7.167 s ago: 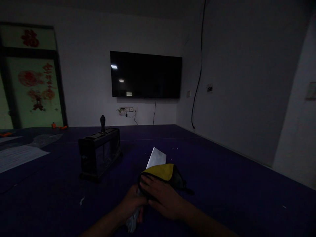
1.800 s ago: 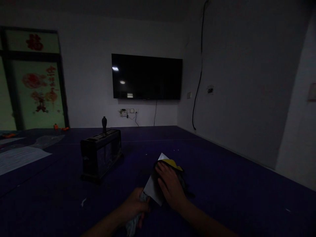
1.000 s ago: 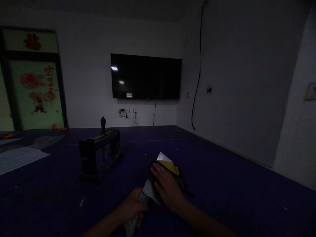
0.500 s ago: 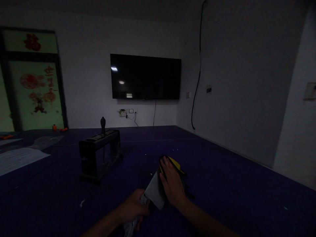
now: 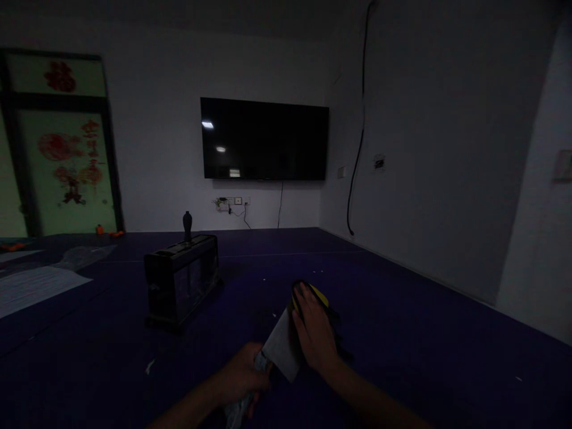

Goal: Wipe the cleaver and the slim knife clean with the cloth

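Observation:
In dim light, my left hand (image 5: 245, 375) is closed around the pale, mottled handle (image 5: 239, 411) of a cleaver-like tool. Its broad, flat grey blade (image 5: 282, 348) points up and away to the right. Against the blade's far end lies my right hand (image 5: 315, 333), its fingers long and close together over a yellow, black-edged piece that looks like cloth (image 5: 320, 295). Most of that piece is covered by the hand, and its dark ends stick out on the right.
A dark case with clear sides (image 5: 194, 280) stands to the left, topped by a dark vase-shaped object (image 5: 187, 225). White sheets (image 5: 40, 286) and clear plastic (image 5: 84, 256) lie farther left. Small white scraps dot the dark blue surface (image 5: 402, 333). A television (image 5: 266, 140) hangs behind.
The yellow and black piece and my right hand have shifted very slightly right along the blade. My left hand keeps its grip on the handle.

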The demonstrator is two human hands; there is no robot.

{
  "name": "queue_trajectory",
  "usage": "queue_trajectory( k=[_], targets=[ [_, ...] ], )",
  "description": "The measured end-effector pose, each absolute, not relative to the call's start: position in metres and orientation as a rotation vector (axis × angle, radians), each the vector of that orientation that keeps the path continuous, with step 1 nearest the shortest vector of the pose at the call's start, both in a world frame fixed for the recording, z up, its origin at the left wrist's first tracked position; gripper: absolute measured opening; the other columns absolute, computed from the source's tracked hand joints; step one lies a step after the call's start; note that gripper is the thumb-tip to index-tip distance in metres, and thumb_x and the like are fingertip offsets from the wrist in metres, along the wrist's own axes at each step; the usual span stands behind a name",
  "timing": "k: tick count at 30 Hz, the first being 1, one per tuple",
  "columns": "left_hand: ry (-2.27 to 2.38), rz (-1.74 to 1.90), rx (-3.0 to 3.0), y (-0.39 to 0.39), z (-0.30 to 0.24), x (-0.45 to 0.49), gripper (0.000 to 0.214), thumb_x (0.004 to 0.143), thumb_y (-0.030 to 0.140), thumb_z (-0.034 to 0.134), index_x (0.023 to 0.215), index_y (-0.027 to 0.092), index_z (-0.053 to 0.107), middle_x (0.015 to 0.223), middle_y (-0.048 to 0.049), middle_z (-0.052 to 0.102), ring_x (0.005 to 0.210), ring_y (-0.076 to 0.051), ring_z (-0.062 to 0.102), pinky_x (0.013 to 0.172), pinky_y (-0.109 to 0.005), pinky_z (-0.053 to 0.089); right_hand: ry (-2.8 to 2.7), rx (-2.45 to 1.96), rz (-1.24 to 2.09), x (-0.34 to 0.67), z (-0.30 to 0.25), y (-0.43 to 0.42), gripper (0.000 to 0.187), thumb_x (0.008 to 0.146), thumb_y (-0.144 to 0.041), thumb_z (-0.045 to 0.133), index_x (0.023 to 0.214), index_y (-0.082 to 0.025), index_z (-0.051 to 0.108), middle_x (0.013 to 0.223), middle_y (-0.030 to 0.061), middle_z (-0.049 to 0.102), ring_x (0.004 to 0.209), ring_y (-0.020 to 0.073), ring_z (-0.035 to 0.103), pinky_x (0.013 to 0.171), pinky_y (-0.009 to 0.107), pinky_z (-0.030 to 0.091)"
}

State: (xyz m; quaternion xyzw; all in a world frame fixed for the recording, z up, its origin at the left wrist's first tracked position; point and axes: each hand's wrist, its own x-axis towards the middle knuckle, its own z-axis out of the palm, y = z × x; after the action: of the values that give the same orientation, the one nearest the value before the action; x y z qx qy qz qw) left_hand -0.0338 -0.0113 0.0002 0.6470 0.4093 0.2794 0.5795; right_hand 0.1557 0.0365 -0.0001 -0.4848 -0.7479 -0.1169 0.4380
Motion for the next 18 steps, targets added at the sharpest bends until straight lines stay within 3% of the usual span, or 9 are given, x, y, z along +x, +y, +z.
queue_trajectory(
  k=[18],
  targets=[
    [0.985,0.649,1.492,-0.0142,0.0053,-0.0309,0.017,0.05,0.014,0.051,0.066,0.017,0.047,0.036,0.0079,0.045,0.027,-0.006,0.037,0.028,-0.014,0.028,-1.96,-1.113,-0.279,0.1541,0.0012,0.0304,0.046,0.091,-0.032,0.031,0.135,-0.022,0.028,0.141,0.0055,0.029,0.128,0.023,0.025,0.102,0.045,0.029]
  ],
)
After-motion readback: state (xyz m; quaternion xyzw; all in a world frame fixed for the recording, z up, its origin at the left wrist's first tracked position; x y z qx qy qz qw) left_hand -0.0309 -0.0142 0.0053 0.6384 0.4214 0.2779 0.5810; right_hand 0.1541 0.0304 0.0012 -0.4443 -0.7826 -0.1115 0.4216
